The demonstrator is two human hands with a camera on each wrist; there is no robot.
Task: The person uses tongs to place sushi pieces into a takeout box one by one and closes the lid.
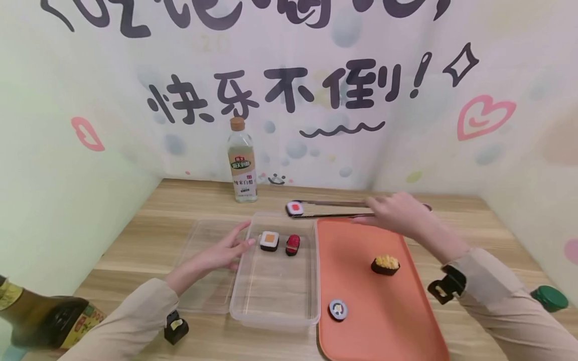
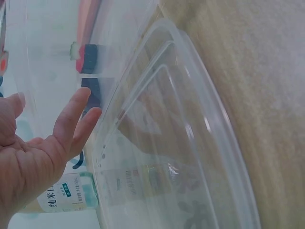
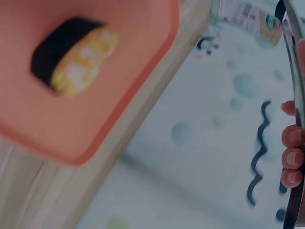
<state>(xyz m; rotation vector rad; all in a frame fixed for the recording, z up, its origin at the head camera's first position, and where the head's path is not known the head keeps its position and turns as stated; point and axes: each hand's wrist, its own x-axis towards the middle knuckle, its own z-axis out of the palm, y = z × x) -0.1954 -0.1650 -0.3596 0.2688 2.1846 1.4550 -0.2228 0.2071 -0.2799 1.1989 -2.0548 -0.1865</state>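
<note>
My right hand (image 1: 397,213) grips a pair of metal tongs (image 1: 336,203) above the far end of the orange tray (image 1: 361,291). Between the tong tips sits a toy-like sushi roll (image 1: 295,208) with a red centre, just beyond the far rim of a clear plastic container (image 1: 275,319). My left hand (image 1: 226,252), fingers loosely extended, is at the container's left rim; whether it touches is unclear. Inside the container are an orange-centred roll (image 1: 269,241) and a red-topped sushi (image 1: 293,244). On the tray lie a yellow-topped sushi (image 1: 386,264) and a round roll (image 1: 337,310).
A clear flat lid (image 1: 205,293) lies left of the container, partly under my left arm. A vinegar bottle (image 1: 244,170) stands at the back by the printed curtain. A dark bottle (image 1: 45,321) is at the near left, and a green cap (image 1: 550,298) at the right.
</note>
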